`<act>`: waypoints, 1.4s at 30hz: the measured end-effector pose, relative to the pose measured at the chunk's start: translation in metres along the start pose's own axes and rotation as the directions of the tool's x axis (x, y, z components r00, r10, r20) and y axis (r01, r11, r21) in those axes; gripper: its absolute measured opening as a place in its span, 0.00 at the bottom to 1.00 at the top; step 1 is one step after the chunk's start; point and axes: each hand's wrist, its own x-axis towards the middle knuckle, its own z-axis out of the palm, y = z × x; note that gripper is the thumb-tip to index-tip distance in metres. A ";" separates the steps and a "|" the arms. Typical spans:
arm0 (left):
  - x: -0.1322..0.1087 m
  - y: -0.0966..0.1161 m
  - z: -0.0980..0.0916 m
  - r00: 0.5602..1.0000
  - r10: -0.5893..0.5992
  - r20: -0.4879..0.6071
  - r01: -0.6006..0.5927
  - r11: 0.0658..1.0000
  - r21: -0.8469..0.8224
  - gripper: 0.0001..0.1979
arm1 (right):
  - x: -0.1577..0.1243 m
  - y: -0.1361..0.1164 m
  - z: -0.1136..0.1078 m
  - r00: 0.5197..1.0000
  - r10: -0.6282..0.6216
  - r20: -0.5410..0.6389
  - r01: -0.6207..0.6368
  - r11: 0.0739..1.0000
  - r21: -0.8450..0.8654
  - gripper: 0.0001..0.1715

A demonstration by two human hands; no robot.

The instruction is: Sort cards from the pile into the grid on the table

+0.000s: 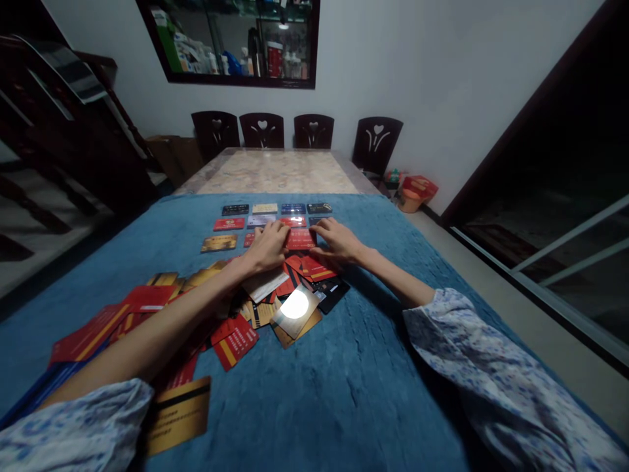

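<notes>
A red card lies flat between my two hands, with the fingers of both at its sides. My left hand has its fingers bent and close together at the card's left edge. On the right edge rest the thumb and fingers of my right hand, curved around the corner. Beyond them are rows of cards, among them a gold card, a red card and a cream card. A loose pile of overlapping cards spreads nearer to me, partly under my left forearm.
A blue cloth covers the near part of the table; its far part shows a marble pattern. Dark chairs stand behind it. A gold card lies by my left sleeve. Red and orange containers sit on the floor at the right.
</notes>
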 end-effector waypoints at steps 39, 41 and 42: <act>0.044 -0.043 0.024 0.989 -0.075 0.129 0.076 0.997 -0.006 0.17 | 0.056 0.009 0.001 0.939 0.128 0.320 -0.136 0.991 0.003 0.22; 0.045 -0.042 0.023 0.987 -0.076 0.141 0.077 0.997 0.000 0.17 | 0.057 0.009 0.002 0.941 0.117 0.319 -0.128 0.992 0.016 0.22; 0.045 -0.042 0.023 0.986 -0.075 0.146 0.076 0.997 -0.001 0.18 | 0.057 0.009 0.002 0.942 0.112 0.318 -0.125 0.992 0.020 0.21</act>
